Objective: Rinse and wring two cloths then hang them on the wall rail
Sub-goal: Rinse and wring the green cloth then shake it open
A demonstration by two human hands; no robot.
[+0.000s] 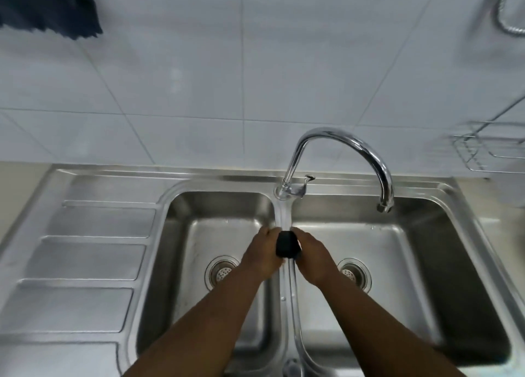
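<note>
— Where's the cloth (287, 244)?

— Bunched between my two hands, over the divider (284, 285) between the sink basins. Left hand (262, 253) and right hand (311, 256) each grip an end, fingers curled tight.

— Its long axis?

— It runs left to right, hand to hand, so I judge I'm wringing it. Another dark cloth (48, 5) already hangs top left.

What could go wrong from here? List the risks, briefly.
1. Both hands, left hand and right hand, grip the bunched dark cloth above the divider between the basins, so wrung water may run along the rim rather than into a drain.
2. The faucet spout sits over the right basin, away from the cloth; rinsing would need a shift.
3. A dark cloth hanging top left may crowd the next hanging spot.
</note>
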